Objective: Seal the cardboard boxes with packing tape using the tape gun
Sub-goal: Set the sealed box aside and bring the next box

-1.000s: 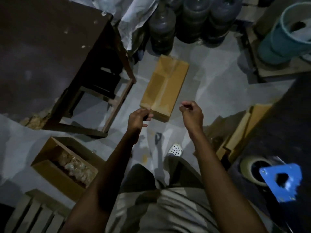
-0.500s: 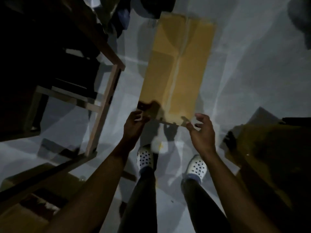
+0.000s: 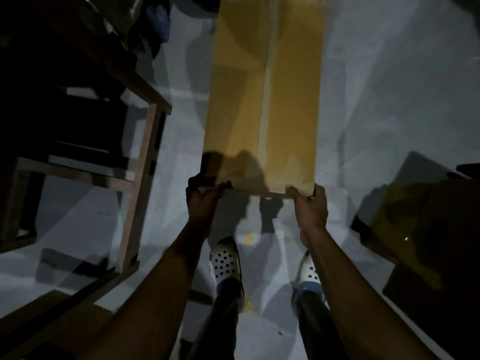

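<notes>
The long box (image 3: pixel 265 100) lies on the floor (image 3: pixel 389 100), stretching away from the person, a pale strip down its middle. Both hands grip its near edge: left hand (image 3: pixel 204 202) at the left corner, right hand (image 3: pixel 309 207) at the right (no tape gun in sight). I'd lift evenly from both corners, clear of the table leg (image 3: pixel 140 178) on the left.

One box (image 3: pixel 265 100), two hands (image 3: pixel 202 202) (image 3: pixel 309 207), two shoes (image 3: pixel 225 258) (image 3: pixel 311 274).
</notes>
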